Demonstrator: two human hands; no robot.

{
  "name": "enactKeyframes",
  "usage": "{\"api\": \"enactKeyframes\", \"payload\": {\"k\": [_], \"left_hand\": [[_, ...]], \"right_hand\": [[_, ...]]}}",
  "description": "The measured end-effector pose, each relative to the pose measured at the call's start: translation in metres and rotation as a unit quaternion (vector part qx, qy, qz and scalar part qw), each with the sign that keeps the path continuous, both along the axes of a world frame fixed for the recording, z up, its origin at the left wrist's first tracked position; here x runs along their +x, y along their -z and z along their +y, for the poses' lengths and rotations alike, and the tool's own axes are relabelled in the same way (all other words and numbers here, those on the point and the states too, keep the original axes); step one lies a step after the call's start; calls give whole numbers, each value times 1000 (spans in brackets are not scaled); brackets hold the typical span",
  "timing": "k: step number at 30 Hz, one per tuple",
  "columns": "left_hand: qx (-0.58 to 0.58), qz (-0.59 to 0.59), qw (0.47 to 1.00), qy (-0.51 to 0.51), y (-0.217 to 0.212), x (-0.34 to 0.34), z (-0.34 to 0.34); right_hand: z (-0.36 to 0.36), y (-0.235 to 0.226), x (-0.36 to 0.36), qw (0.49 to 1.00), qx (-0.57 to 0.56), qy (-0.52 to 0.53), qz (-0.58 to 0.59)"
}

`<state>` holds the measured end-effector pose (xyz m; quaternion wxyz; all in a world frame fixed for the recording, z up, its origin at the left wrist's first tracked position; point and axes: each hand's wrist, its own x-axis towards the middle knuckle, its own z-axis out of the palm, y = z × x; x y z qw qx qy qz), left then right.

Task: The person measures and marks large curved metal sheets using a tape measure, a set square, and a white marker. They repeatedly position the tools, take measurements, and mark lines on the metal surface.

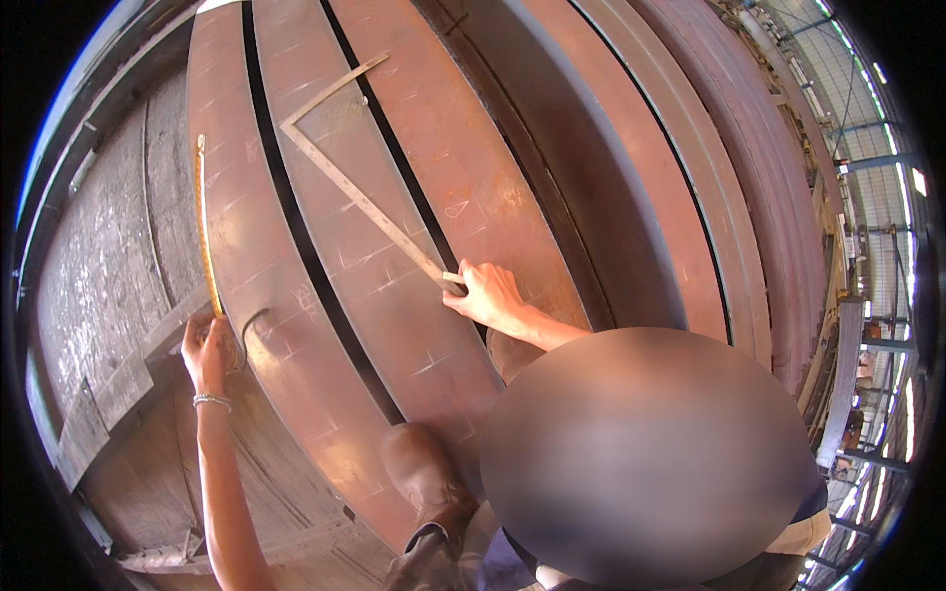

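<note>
My left hand [205, 350], with a beaded bracelet at the wrist, is closed on a tape measure. Its yellow blade [205, 227] stretches away along the left edge of the nearest reddish-brown steel beam [261, 246]. The case is mostly hidden by my fingers. My right hand [485, 297] is closed at the near end of a flat L-shaped square [360, 205]. The long leg lies slantwise across the second steel beam [394, 295]; the short leg points to the upper right across a dark gap. A small pale piece [453, 280] shows at my right fingertips.
Dark gaps separate the long parallel beams, which carry pale line marks. A deep channel [581, 177] runs to the right. My brown boot [426, 478] stands on the beams. Worn plates [108, 227] lie at left. A blurred oval hides the lower right.
</note>
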<state>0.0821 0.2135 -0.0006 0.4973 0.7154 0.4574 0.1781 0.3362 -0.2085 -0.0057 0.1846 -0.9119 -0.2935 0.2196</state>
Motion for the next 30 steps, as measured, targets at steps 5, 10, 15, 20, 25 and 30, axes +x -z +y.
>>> {"api": "enactKeyframes", "payload": {"k": [5, 10, 15, 20, 25, 30], "left_hand": [[34, -22, 999, 20, 7, -4, 2], [-90, -117, 989, -20, 10, -1, -1], [-59, -49, 997, 23, 17, 3, 13], [-70, -72, 994, 50, 23, 9, 10], [-117, -68, 989, 65, 15, 14, 0], [-96, -60, 993, 46, 23, 15, 1]], "right_hand": [[-4, 10, 20, 993, 42, -14, 108], [-16, -3, 40, 865, 325, -20, 381], [-14, -31, 38, 841, 370, -22, 394], [-15, -45, 32, 851, 417, 9, 319], [-42, -50, 69, 864, 428, 131, 230], [-100, -49, 124, 842, 443, 278, 135]]}}
